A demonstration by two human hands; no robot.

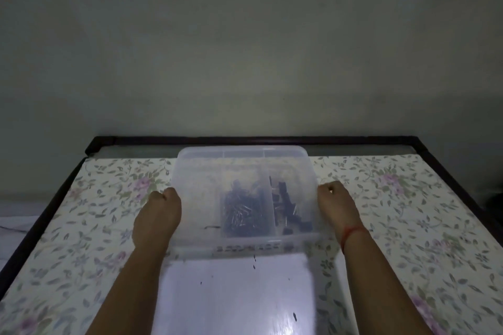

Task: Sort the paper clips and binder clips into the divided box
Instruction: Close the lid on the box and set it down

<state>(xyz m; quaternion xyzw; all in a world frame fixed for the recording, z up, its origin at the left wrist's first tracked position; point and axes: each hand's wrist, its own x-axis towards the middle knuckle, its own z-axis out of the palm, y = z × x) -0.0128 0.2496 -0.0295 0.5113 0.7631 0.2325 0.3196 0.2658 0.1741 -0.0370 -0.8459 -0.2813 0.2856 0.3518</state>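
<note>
A clear plastic divided box [196,171] is held over the table, tilted so its base faces me. Its middle compartment holds a heap of paper clips [243,215]. The right compartment holds several black binder clips [288,209]. The left compartment looks empty except for one clip [212,227] near its lower edge. My left hand [158,215] grips the box's left side with curled fingers. My right hand [336,204] grips its right side; a red thread circles that wrist.
A floral cloth [408,212] covers the table, which has a dark frame [245,140] against a plain wall. A glossy white sheet [236,294] lies under the box between my forearms, with a few small dark specks on it.
</note>
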